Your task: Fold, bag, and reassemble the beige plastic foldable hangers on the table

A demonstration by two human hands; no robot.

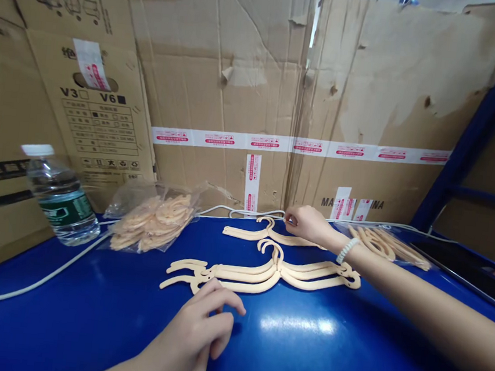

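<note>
My left hand (201,330) is above the blue table, just in front of a stack of beige folding clothes hangers (243,275). Its fingers are loosely bent and apart, with nothing in them. Further back, another beige hanger (243,233) lies flat with its hook upward. My right hand (307,223), a pale bracelet on its wrist, is closed above that hanger's right arm. Whatever its fingers may hold is hidden. The right forearm passes over the right side of the table, close to the right end of the stack.
Bagged beige hanger parts (156,220) lie at the back left, beside a water bottle (62,202). More hanger pieces in a bag (388,246) and a dark phone-like device (466,273) are at right. A white cable (45,285) crosses the table. Cardboard (223,78) walls the back.
</note>
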